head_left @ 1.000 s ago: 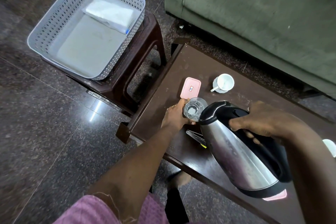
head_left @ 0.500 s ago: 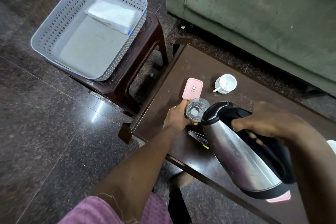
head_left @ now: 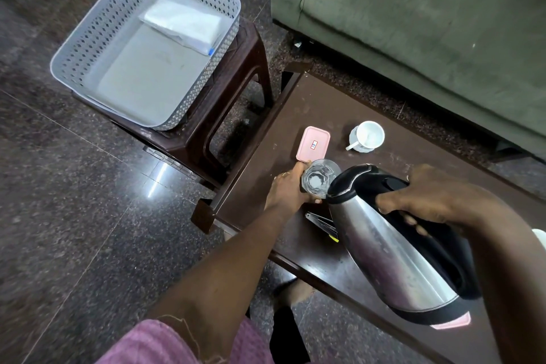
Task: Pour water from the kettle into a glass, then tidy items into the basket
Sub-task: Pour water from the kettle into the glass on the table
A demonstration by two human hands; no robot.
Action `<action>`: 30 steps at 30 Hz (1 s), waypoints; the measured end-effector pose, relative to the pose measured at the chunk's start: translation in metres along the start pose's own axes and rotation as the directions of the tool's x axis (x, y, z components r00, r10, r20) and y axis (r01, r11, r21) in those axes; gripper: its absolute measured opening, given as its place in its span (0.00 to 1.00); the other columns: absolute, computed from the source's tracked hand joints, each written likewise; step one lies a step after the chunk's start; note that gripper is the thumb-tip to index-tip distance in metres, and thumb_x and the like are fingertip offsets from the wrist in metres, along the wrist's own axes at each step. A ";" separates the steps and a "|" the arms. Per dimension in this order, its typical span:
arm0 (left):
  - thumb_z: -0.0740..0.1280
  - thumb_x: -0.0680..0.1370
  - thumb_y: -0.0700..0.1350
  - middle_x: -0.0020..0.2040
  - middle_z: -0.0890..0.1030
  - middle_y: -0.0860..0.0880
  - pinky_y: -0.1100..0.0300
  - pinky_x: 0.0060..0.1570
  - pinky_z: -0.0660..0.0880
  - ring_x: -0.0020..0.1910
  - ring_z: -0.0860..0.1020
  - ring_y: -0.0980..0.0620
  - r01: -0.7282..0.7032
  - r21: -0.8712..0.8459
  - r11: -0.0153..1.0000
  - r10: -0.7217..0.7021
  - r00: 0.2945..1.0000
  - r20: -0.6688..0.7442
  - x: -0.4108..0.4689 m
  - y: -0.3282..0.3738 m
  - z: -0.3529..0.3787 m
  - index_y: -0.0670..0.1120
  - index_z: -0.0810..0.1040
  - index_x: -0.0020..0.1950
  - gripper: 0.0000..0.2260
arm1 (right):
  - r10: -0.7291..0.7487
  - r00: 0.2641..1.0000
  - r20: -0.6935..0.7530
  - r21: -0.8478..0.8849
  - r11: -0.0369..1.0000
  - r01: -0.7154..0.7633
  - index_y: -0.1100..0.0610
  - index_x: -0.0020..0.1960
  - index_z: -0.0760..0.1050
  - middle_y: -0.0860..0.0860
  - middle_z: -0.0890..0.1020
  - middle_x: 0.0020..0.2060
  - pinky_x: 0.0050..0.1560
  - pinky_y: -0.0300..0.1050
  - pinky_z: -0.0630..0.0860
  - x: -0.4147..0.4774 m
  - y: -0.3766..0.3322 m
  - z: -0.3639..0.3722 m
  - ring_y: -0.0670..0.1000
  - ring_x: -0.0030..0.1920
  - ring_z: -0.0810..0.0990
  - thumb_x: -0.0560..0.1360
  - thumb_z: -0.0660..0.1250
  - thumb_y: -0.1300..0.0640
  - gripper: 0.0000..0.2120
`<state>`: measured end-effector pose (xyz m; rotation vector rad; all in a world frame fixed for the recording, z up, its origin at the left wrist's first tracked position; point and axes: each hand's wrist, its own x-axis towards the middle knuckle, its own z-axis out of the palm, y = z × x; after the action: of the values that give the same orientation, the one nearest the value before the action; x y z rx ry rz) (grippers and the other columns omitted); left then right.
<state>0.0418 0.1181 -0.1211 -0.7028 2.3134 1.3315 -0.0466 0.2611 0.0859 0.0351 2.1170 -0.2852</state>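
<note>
A steel kettle [head_left: 393,248] with a black lid and handle is tilted, its spout at the rim of a clear glass [head_left: 319,179]. My right hand [head_left: 428,195] grips the kettle's handle. My left hand [head_left: 288,189] wraps the glass, which stands on the dark brown table [head_left: 295,115]. A little water shows in the glass. A grey perforated basket [head_left: 88,47] sits on a brown stool at the upper left, with a white packet [head_left: 183,23] inside it.
On the table lie a pink lidded box [head_left: 313,144], a white cup [head_left: 367,136] on its side, and a metal utensil [head_left: 320,220] partly hidden by the kettle. A green sofa [head_left: 428,23] borders the table's far side. The brown stool [head_left: 236,80] stands left of the table.
Both hands, the kettle and the glass keep almost the same pose. The view has shifted slightly.
</note>
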 end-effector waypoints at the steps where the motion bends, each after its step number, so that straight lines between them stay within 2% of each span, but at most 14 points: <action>1: 0.77 0.64 0.47 0.59 0.80 0.46 0.51 0.59 0.69 0.61 0.73 0.42 -0.002 0.002 1.000 0.002 1.000 -0.002 0.000 0.000 0.000 0.52 0.66 0.65 0.33 | 0.002 1.000 -0.001 0.003 1.000 -0.002 0.62 0.25 0.73 0.55 0.74 0.19 0.25 0.39 0.71 -0.001 -0.001 0.000 0.52 0.18 0.70 0.63 0.71 0.58 0.12; 7: 0.78 0.63 0.46 0.59 0.80 0.47 0.50 0.62 0.70 0.62 0.74 0.43 -0.002 -0.005 1.000 0.002 1.000 0.008 -0.001 0.001 -0.001 0.51 0.67 0.64 0.33 | 0.005 1.000 -0.005 -0.005 1.000 -0.005 0.61 0.24 0.72 0.54 0.73 0.18 0.24 0.37 0.70 -0.003 -0.003 -0.001 0.51 0.17 0.70 0.64 0.71 0.58 0.13; 15: 0.78 0.63 0.47 0.58 0.80 0.44 0.52 0.58 0.70 0.60 0.74 0.42 0.002 0.033 0.999 -0.001 1.000 -0.007 -0.002 0.003 -0.001 0.51 0.67 0.64 0.32 | -0.005 1.000 0.005 -0.011 1.000 0.005 0.60 0.21 0.71 0.55 0.73 0.18 0.25 0.38 0.71 -0.003 -0.003 0.000 0.52 0.17 0.70 0.62 0.70 0.57 0.14; 20: 0.77 0.64 0.48 0.58 0.80 0.43 0.51 0.57 0.70 0.60 0.74 0.41 -0.004 0.063 0.998 0.004 1.000 -0.008 -0.002 0.004 -0.002 0.50 0.67 0.64 0.32 | -0.001 1.000 0.017 0.004 1.000 0.001 0.62 0.26 0.72 0.55 0.73 0.19 0.26 0.40 0.71 -0.002 -0.004 0.001 0.52 0.18 0.69 0.63 0.70 0.59 0.11; 30: 0.77 0.64 0.48 0.58 0.80 0.45 0.51 0.59 0.69 0.60 0.75 0.42 -0.022 0.088 0.996 0.023 1.000 -0.010 -0.001 0.004 -0.002 0.49 0.67 0.64 0.32 | 0.000 1.000 0.003 -0.016 1.000 0.000 0.61 0.25 0.72 0.54 0.73 0.18 0.26 0.39 0.71 0.001 -0.004 0.004 0.52 0.18 0.70 0.62 0.70 0.58 0.11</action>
<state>0.0404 0.1183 -0.1167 -0.6597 2.3795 1.2294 -0.0444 0.2567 0.0844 0.0251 2.1160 -0.2676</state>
